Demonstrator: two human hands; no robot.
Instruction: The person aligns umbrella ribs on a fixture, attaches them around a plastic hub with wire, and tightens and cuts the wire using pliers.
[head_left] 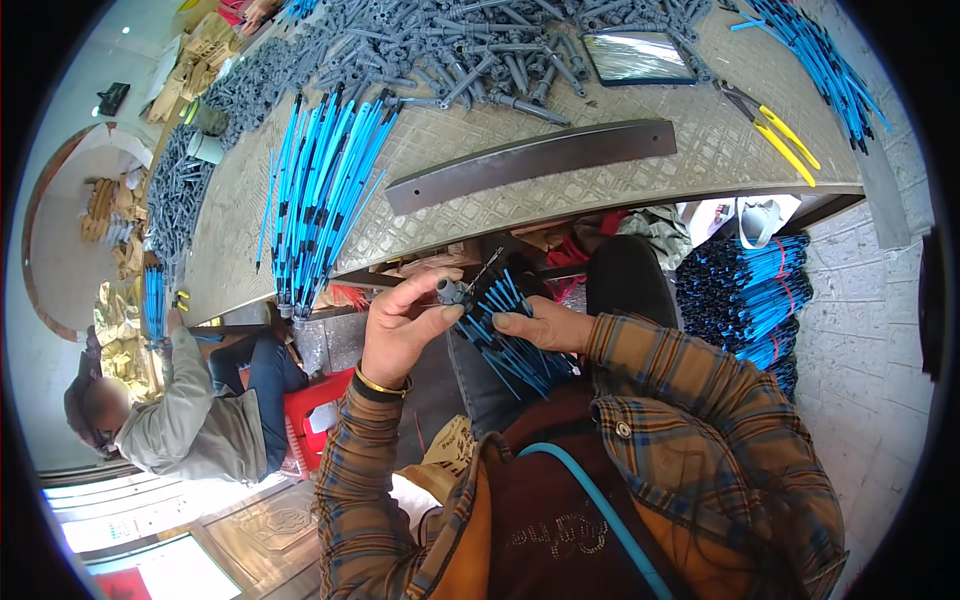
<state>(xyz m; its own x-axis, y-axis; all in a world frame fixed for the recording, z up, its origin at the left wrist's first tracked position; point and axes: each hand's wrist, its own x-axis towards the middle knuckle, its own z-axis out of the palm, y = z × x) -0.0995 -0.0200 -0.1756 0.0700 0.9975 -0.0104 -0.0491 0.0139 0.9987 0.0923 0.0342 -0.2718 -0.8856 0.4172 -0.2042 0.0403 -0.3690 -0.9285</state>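
Note:
Over my lap, my left hand (400, 325) pinches a small grey plastic fitting (452, 291) between thumb and fingers. Close beside it, my right hand (543, 325) is closed around a loose bunch of thin blue-and-black rods (512, 360), thumb on top. The rods fan out below and between the two hands. A thin dark rod tip (490, 262) sticks up just past the fitting; whether it is joined to the fitting I cannot tell. My right fingers are mostly hidden behind the bunch.
On the table (470, 215) are heaped grey plastic fittings (420, 50), blue rods (325, 190), a curved dark metal bar (530, 165), a shiny dark-framed panel (640, 58) and yellow-handled pliers (775, 132). Tied rod bundles (745, 290) stack at right. A person (200, 425) sits left.

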